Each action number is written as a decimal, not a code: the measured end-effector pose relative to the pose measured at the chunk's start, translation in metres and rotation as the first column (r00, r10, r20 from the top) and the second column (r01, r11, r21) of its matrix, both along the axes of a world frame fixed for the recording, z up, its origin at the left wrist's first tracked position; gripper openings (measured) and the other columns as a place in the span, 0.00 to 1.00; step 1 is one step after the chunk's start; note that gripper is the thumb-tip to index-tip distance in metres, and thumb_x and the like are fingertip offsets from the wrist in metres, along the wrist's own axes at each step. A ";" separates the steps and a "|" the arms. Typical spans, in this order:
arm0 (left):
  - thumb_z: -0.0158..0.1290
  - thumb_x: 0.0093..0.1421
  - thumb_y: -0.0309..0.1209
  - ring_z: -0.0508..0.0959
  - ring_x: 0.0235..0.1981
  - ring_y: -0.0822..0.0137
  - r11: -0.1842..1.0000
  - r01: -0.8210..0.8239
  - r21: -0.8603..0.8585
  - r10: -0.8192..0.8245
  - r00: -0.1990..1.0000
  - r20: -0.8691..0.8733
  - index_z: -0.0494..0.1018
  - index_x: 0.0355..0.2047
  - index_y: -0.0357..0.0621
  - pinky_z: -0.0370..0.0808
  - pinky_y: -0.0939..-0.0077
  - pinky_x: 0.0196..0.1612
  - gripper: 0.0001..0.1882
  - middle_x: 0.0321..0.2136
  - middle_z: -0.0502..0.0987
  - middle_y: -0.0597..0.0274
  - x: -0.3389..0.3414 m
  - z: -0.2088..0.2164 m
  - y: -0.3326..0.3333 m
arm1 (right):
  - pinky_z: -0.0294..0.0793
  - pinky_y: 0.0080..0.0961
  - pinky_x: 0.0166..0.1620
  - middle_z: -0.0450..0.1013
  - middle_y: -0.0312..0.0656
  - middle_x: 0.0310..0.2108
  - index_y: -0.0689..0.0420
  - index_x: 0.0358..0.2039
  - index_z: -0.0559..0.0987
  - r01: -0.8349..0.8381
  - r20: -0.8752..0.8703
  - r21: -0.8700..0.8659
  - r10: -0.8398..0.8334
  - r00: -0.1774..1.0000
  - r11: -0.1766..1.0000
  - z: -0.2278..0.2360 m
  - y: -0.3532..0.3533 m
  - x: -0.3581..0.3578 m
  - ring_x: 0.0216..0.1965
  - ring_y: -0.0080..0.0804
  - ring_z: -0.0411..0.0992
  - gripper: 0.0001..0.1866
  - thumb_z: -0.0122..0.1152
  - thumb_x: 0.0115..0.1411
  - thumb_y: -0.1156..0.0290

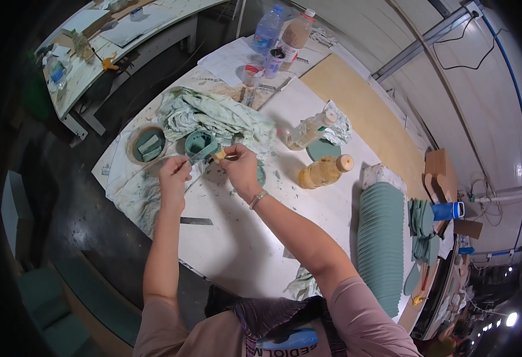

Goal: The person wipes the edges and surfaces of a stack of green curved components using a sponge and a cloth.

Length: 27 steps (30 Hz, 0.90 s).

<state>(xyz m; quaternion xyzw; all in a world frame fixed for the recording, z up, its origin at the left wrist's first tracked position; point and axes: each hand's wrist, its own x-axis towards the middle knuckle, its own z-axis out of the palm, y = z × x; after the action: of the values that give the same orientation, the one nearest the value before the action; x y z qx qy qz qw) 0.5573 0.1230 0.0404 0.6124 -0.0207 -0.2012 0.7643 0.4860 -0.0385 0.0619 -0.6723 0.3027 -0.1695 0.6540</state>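
Note:
My left hand point(175, 171) is closed, its fingertips pinching the near end of a flat green strip point(204, 152). Against the strip's far end, my right hand point(242, 168) pinches a small yellowish piece point(220, 154); its exact kind is too small to tell. Just beyond both hands stands an open container point(193, 140) coated inside with dark green. To its left, a round tub point(134, 143) with a tan rim holds several pale green pieces. A crumpled, green-stained cloth point(204, 113) lies behind the container.
Two bottles with yellowish contents, one whitish point(308, 132) and one amber point(320, 174), are right of my hands. A long row of stacked green discs point(381, 244) lies along the table's right side. Tall plastic bottles point(268, 30) stand at the far end. Another table point(148, 33) is at far left.

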 end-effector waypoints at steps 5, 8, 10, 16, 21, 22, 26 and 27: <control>0.53 0.61 0.22 0.72 0.29 0.77 0.986 -0.037 0.160 0.011 0.987 0.160 0.75 0.36 0.37 0.70 0.81 0.31 0.04 0.28 0.75 0.69 0.007 -0.011 0.005 | 0.72 0.20 0.31 0.77 0.39 0.26 0.65 0.31 0.78 -0.030 0.023 -0.032 0.031 0.999 0.999 0.007 0.005 0.000 0.26 0.21 0.72 0.10 0.67 0.46 0.86; 0.52 0.62 0.23 0.70 0.27 0.79 0.994 -0.090 0.062 0.083 0.991 0.104 0.75 0.34 0.39 0.69 0.82 0.31 0.03 0.27 0.73 0.71 0.001 -0.010 0.002 | 0.72 0.20 0.30 0.77 0.39 0.25 0.66 0.31 0.78 -0.007 0.018 -0.058 0.008 1.000 0.998 0.006 0.003 0.001 0.26 0.21 0.72 0.10 0.66 0.46 0.86; 0.52 0.62 0.22 0.71 0.26 0.77 0.998 -0.061 -0.027 0.063 0.994 0.085 0.75 0.35 0.37 0.70 0.80 0.30 0.03 0.27 0.75 0.68 -0.006 -0.010 0.000 | 0.72 0.20 0.30 0.77 0.39 0.25 0.66 0.30 0.78 0.002 0.006 -0.070 -0.001 1.000 0.998 0.008 0.001 0.001 0.25 0.21 0.72 0.09 0.65 0.46 0.86; 0.52 0.62 0.21 0.69 0.26 0.78 0.988 -0.112 0.106 0.098 0.987 0.125 0.74 0.33 0.38 0.68 0.82 0.30 0.01 0.26 0.72 0.69 -0.001 -0.018 -0.007 | 0.72 0.21 0.29 0.77 0.40 0.24 0.66 0.29 0.78 -0.005 0.024 -0.056 0.006 1.000 0.998 0.003 0.006 0.003 0.24 0.21 0.72 0.08 0.64 0.45 0.86; 0.52 0.62 0.21 0.67 0.25 0.78 0.994 -0.107 0.001 0.107 0.990 0.088 0.73 0.32 0.38 0.66 0.82 0.28 0.02 0.25 0.72 0.69 -0.015 -0.008 -0.010 | 0.72 0.22 0.29 0.77 0.40 0.24 0.66 0.29 0.79 0.021 0.014 -0.067 -0.020 1.000 0.998 0.002 0.000 0.001 0.24 0.22 0.73 0.08 0.65 0.45 0.86; 0.52 0.62 0.21 0.67 0.24 0.78 0.997 -0.059 -0.041 0.062 0.995 0.073 0.73 0.32 0.38 0.65 0.82 0.28 0.02 0.25 0.71 0.70 -0.017 -0.008 -0.011 | 0.74 0.20 0.29 0.78 0.41 0.25 0.67 0.30 0.79 0.002 -0.016 -0.102 -0.004 1.000 0.995 0.002 -0.005 0.001 0.25 0.22 0.74 0.09 0.64 0.45 0.86; 0.52 0.62 0.21 0.66 0.24 0.78 0.997 -0.081 -0.006 0.081 0.995 0.054 0.73 0.32 0.38 0.65 0.82 0.28 0.02 0.25 0.71 0.70 -0.010 -0.017 -0.009 | 0.75 0.19 0.31 0.78 0.43 0.28 0.68 0.32 0.79 -0.045 -0.034 -0.154 0.040 0.999 0.987 0.003 0.002 0.002 0.27 0.22 0.76 0.10 0.62 0.46 0.87; 0.52 0.62 0.21 0.66 0.24 0.78 0.995 -0.099 0.000 0.099 0.993 0.068 0.73 0.31 0.38 0.65 0.82 0.28 0.02 0.25 0.71 0.70 -0.005 -0.018 -0.008 | 0.75 0.19 0.31 0.78 0.43 0.28 0.68 0.32 0.79 -0.049 -0.035 -0.155 0.044 0.998 0.987 0.003 0.003 0.002 0.27 0.22 0.76 0.10 0.62 0.46 0.87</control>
<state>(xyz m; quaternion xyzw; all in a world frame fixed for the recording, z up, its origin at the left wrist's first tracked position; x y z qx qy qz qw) 0.5524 0.1154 0.0221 0.6203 -0.0161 -0.1423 0.7712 0.4884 -0.0350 0.0652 -0.7306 0.2832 -0.1668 0.5985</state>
